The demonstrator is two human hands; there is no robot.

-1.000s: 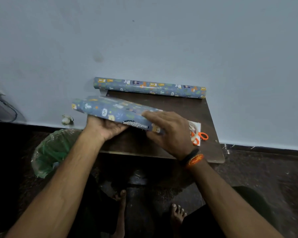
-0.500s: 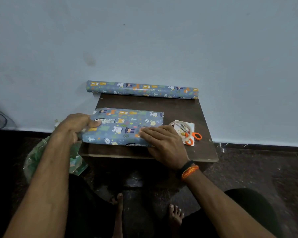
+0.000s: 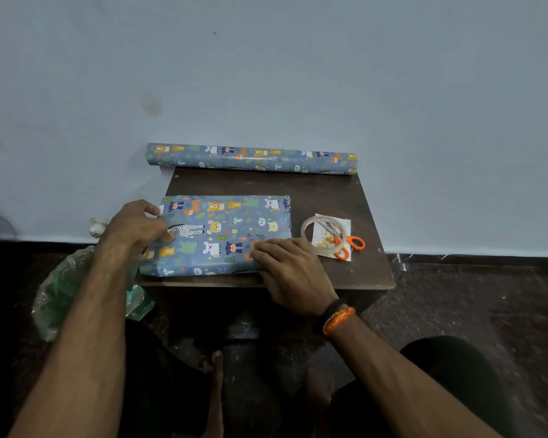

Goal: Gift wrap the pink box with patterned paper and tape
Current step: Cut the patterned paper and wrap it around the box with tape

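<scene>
The box, fully covered in blue animal-print paper, lies flat on the left half of a small dark brown table; no pink shows. My left hand grips the box's left end, thumb on top and fingers curled round the edge. Flat on the near right corner of the box rests my right hand, its fingers straight. The roll of the same patterned paper lies along the table's back edge against the wall. A clear tape ring sits to the right of the box.
Orange-handled scissors lie on a paper scrap beside the tape. A green plastic bag sits on the dark floor left of the table. My bare feet and knees are below the table's front edge. A pale wall stands right behind it.
The box was tilted up on edge a second ago; it now lies flat on the table. My left hand moved from beneath it to its left end, and my right stayed on the near right corner.
</scene>
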